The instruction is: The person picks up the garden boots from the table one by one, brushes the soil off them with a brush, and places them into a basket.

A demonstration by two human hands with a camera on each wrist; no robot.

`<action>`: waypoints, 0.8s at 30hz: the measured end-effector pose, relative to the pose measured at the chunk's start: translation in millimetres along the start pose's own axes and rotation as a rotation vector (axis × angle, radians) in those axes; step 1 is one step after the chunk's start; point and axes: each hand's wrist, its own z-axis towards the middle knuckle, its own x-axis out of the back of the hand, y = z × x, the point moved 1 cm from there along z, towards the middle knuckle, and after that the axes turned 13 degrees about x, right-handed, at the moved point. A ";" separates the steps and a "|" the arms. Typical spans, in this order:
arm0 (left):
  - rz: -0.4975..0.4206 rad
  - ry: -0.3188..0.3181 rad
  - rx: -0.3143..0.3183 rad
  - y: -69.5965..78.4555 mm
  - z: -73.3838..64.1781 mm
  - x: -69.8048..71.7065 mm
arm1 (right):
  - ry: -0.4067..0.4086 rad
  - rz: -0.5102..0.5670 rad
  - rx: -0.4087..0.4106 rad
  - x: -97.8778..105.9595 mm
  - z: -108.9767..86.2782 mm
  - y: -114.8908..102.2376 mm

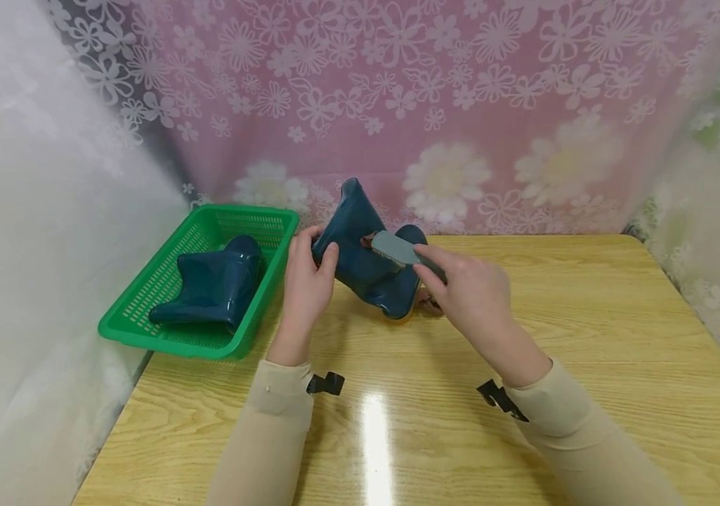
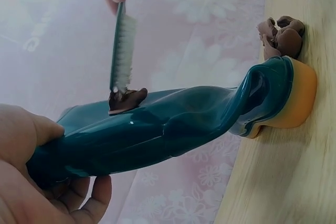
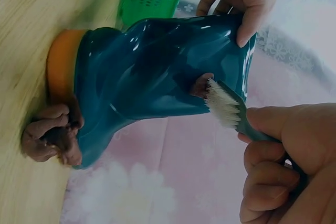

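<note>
A dark teal rubber boot (image 1: 355, 239) with an orange sole stands tilted on the table. My left hand (image 1: 310, 277) grips its upper shaft, thumb on one side and fingers on the other. In my right hand (image 1: 476, 288) is a grey-green scrubbing brush (image 1: 396, 247) with white bristles, held by its handle. The brush's tip meets a brown clay-like lump (image 2: 126, 101) stuck on the boot's shaft. A bigger brown clump (image 3: 52, 135) sits at the toe by the sole, touching the tabletop.
On the left, a green plastic basket (image 1: 173, 346) holds a second teal boot (image 1: 211, 284) lying on its side. The wooden table (image 1: 587, 316) reaches back to a pink flowered curtain (image 1: 360, 91). Pale curtains hang at both sides.
</note>
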 end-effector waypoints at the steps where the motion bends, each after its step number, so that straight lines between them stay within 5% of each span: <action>1: 0.001 0.010 -0.008 -0.4 0.2 -0.1 | -0.004 0.000 -0.007 0.2 -1.4 1.4; 14: 0.299 0.377 -0.294 -7.0 -1.0 -4.1 | -0.042 -0.019 -0.061 3.0 -28.0 26.1; 17: 0.407 0.394 -0.282 -6.3 -1.7 -2.3 | -0.041 -0.027 -0.066 4.2 -37.2 33.3; 24: 0.587 0.297 -0.171 -8.4 1.4 -0.8 | -0.144 0.006 -0.120 15.7 -60.2 47.6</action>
